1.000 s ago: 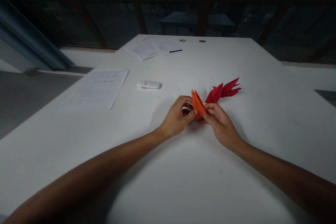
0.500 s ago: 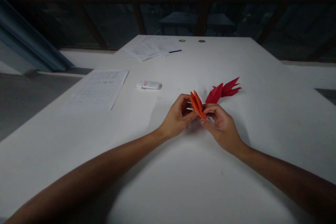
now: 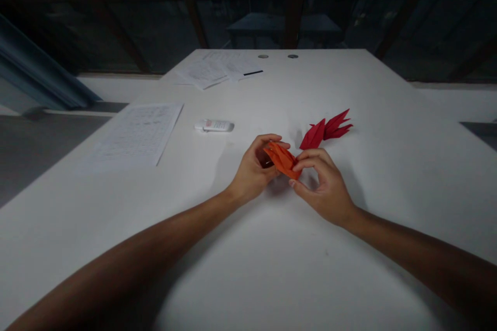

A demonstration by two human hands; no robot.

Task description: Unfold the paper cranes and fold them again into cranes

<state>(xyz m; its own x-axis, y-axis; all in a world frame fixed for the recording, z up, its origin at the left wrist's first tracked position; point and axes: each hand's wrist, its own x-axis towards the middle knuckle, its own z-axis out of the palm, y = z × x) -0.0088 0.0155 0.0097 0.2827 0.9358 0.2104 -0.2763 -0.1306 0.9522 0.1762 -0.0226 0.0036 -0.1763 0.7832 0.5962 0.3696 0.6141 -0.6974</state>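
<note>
An orange folded paper piece (image 3: 282, 159) is held between both hands, just above the white table (image 3: 248, 269). My left hand (image 3: 258, 165) grips its left side, fingers behind and thumb below. On its right end, the thumb and fingers of my right hand (image 3: 320, 181) pinch the paper. Its pointed, layered folds face up and to the left. Just beyond my right hand lies a red folded paper piece (image 3: 313, 135) with several pointed tips, which touches or adjoins more red folds (image 3: 337, 126) on its right.
A white correction-tape-like item (image 3: 214, 125) lies left of centre. A written sheet (image 3: 135, 132) is farther left. More papers (image 3: 213, 70) with a black strip (image 3: 253, 73) lie at the back, near two round discs (image 3: 263, 56). Dark windows stand beyond.
The orange paper has turned from nearly upright to more tilted, showing its broad side and spread folds. Both hands have shifted slightly. The whole view has moved a little.
</note>
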